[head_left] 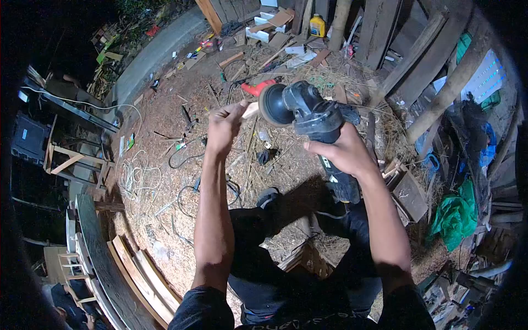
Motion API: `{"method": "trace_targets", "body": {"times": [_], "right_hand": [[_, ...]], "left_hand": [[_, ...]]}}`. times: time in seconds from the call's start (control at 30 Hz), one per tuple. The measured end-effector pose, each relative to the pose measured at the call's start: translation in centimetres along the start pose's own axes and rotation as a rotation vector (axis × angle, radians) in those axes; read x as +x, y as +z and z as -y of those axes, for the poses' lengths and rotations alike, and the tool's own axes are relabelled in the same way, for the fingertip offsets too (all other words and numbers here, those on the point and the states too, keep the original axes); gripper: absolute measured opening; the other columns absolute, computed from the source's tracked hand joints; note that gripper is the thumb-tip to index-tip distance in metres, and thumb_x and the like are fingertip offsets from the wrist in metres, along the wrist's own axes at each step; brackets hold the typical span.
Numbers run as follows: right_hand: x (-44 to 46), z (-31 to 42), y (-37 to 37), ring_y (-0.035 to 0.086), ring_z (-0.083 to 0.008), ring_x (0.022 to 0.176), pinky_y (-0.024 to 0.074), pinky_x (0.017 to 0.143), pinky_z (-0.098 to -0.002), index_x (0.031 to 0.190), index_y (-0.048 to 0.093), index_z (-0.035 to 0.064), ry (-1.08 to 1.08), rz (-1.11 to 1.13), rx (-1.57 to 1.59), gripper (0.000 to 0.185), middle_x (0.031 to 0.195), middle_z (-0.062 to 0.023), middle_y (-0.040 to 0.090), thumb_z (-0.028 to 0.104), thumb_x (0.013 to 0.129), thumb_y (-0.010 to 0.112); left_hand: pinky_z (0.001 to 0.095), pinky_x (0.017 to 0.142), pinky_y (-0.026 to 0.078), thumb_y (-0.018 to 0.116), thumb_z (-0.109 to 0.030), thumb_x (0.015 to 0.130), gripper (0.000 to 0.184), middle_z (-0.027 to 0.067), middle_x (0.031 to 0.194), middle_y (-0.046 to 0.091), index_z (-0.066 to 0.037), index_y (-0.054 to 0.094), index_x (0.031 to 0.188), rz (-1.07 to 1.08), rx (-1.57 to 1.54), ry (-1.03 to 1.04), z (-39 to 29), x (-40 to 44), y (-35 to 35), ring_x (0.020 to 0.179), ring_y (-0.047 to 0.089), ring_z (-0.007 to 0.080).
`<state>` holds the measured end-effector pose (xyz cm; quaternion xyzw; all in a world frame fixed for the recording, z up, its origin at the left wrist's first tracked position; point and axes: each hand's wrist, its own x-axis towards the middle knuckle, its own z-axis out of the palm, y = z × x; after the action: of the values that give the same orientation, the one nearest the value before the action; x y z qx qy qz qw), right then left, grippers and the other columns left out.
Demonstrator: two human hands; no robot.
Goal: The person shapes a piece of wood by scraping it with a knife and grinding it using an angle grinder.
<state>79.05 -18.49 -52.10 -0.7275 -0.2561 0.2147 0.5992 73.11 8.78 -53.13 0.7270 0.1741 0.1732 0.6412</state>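
My right hand (352, 148) is wrapped round the dark body of an angle grinder (316, 113), its thumb along the near side. The grinder's round disc (272, 104) points left, towards my left hand (225, 125). Between the fingers of that hand is a small pale wood piece (251, 110), its right end at the disc's edge. Whether wood and disc touch I cannot tell. The grinder's lower end hangs over my right knee.
A red tool (257, 88) lies on the chip-strewn ground beyond the disc. Cables (137, 179) coil at the left, near long planks (143, 280). Green plastic (455, 220) and a wooden box (410, 195) are at the right. Another person (69, 302) shows at lower left.
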Motion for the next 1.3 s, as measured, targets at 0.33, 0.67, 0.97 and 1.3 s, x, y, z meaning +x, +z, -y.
{"method": "trace_targets", "body": {"times": [0.33, 0.67, 0.97, 1.3], "right_hand": [[-0.5, 0.4, -0.1, 0.058, -0.0108, 0.076, 0.0461, 0.072, -0.0295, 0.099, 0.066, 0.0058, 0.001, -0.007, 0.076, 0.030, 0.084, 0.0002, 0.064, 0.015, 0.073, 0.077], [-0.6, 1.1, 0.0, 0.059, -0.0116, 0.077, 0.0462, 0.072, -0.0288, 0.100, 0.065, 0.0053, -0.034, 0.034, 0.136, 0.032, 0.085, -0.0007, 0.064, 0.013, 0.072, 0.078], [-0.5, 0.9, -0.1, 0.058, -0.0111, 0.082, 0.0465, 0.077, -0.0290, 0.101, 0.065, 0.0046, -0.062, -0.006, 0.061, 0.031, 0.091, -0.0009, 0.066, 0.011, 0.073, 0.077], [-0.3, 0.9, 0.6, 0.057, -0.0106, 0.082, 0.0466, 0.078, -0.0288, 0.100, 0.064, 0.0034, -0.100, -0.056, 0.081, 0.030, 0.091, -0.0008, 0.065, 0.008, 0.073, 0.076]], "left_hand": [[0.0238, 0.042, 0.018, 0.062, -0.028, 0.093, 0.027, -0.0090, 0.052, 0.040, -0.009, 0.068, 0.075, 0.055, -0.041, 0.021, 0.4, 0.2, -0.4, 0.044, 0.027, 0.0019], [0.0244, 0.042, 0.018, 0.062, -0.029, 0.093, 0.029, -0.0086, 0.052, 0.039, -0.008, 0.067, 0.073, 0.051, -0.102, 0.002, 0.5, 0.4, -0.3, 0.043, 0.026, 0.0023], [0.0238, 0.039, 0.017, 0.058, -0.027, 0.095, 0.022, -0.0095, 0.053, 0.037, -0.008, 0.065, 0.085, 0.080, -0.368, -0.135, 0.6, 0.7, -0.3, 0.040, 0.025, 0.0028], [0.0234, 0.039, 0.020, 0.059, -0.026, 0.094, 0.019, -0.0065, 0.053, 0.038, -0.010, 0.059, 0.084, 0.052, -0.495, -0.188, 0.4, 0.7, 0.3, 0.041, 0.029, 0.0043]]}}
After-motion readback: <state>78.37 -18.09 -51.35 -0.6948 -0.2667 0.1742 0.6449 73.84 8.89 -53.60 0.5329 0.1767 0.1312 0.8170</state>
